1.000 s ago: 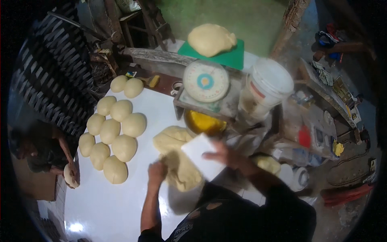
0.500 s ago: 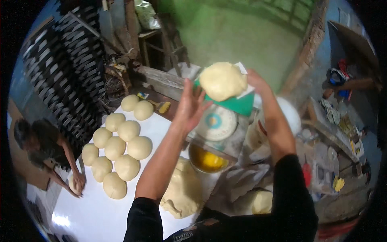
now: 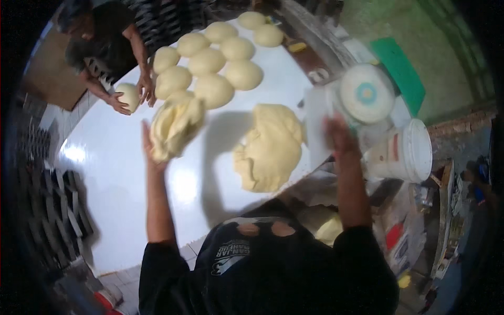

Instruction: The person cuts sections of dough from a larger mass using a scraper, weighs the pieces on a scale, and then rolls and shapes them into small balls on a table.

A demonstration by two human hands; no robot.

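A folded lump of yellow dough (image 3: 177, 126) rests in my left hand (image 3: 151, 148), raised over the left part of the white table (image 3: 131, 210). My fingers are curled behind the lump and partly hidden by it. My right hand (image 3: 341, 137), smeared by motion, grips a flat white dough scraper (image 3: 318, 118) by the table's right edge. Between my hands lies a large mass of dough (image 3: 273, 149) with a ragged left edge. Several smooth round dough balls (image 3: 214, 90) stand close together across the far part of the table.
A co-worker (image 3: 113, 39) at the far left cups a dough ball (image 3: 127, 98) with both hands. Right of the table are a scale with a round dial (image 3: 366, 93) and green top (image 3: 401, 76), and a white bucket (image 3: 418, 149). Dark stacked racks (image 3: 47, 220) stand at the left.
My view has turned left, toward the table. The dough lump has left the scale and moved over the table in my left hand. My right hand has come away from the scale with the scraper.
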